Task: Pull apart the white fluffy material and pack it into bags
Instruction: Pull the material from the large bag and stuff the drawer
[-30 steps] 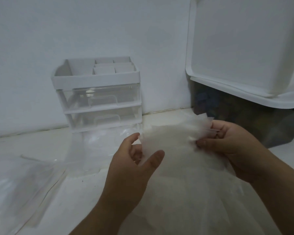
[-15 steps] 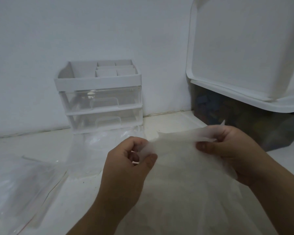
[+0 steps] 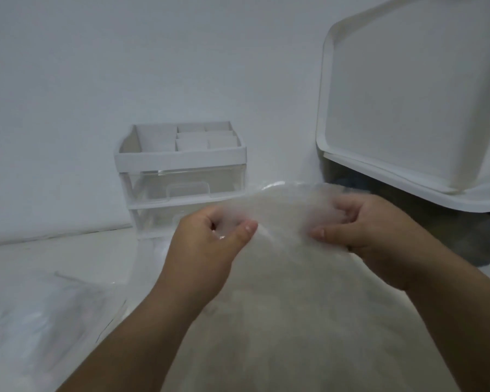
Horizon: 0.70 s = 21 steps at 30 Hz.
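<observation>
Material (image 3: 289, 301), white and fluffy, rises from the bottom edge; left hand (image 3: 207, 250) and right hand (image 3: 376, 236) each pinch its blurred top with curled fingers. Clear bags (image 3: 40, 321) lie at left, a drawer organiser (image 3: 181, 176) and dark bin (image 3: 447, 233) beyond

You have nothing legible in front of you: the drawer organiser (image 3: 181, 176) at the far left, the white bin lid (image 3: 408, 94) at the far right and the clear bags (image 3: 40, 321) at the near left show no readable print, label or number.
</observation>
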Motion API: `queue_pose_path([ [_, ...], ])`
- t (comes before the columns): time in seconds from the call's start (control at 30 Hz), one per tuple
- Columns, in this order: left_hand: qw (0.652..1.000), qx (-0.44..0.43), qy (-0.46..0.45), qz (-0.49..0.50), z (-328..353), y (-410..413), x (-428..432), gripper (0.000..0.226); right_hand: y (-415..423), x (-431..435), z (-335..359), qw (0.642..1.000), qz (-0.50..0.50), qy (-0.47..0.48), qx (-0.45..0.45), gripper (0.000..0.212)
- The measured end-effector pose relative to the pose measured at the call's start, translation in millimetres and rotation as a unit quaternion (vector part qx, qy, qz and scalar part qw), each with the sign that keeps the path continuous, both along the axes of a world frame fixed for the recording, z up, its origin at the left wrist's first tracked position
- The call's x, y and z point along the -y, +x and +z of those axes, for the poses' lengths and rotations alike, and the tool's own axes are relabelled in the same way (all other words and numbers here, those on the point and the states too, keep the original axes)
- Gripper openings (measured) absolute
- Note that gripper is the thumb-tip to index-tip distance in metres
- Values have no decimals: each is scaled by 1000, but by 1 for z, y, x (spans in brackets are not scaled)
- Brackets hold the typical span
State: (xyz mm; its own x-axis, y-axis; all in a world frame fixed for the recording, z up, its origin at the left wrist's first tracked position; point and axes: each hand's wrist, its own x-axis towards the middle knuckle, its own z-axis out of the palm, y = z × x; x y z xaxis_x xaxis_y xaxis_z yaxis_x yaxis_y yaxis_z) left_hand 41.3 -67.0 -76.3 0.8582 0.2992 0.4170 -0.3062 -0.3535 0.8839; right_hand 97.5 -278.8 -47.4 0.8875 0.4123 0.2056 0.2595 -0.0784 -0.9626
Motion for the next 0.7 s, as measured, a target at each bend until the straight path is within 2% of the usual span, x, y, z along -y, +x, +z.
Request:
queue_pose_path([
  [0.07,1000,3,22,1,9,-1,-7,3,2,-10,17,997,-18,-60,38,25],
  [0.13,997,-14,78,23,10,-1,-15,10,6,-17,27,998,-39,-41,35,12],
  [0.2,990,-45,125,41,10,-3,-23,27,7,-23,30,998,-43,-22,26,9],
  [0.23,992,-54,106,29,10,-3,-26,35,7,-25,31,998,-45,-32,32,10],
  [0.3,999,-43,-13,-17,11,-1,-27,44,6,-27,31,998,-54,-27,34,9],
  [0.37,998,-16,-62,-19,13,0,-25,43,8,-27,32,997,-70,9,26,9],
  [0.6,998,51,-41,16,10,-3,-15,15,11,-26,31,996,-76,46,10,6],
  [0.7,997,59,-45,22,9,-3,-16,17,9,-31,28,997,-54,47,2,18],
])
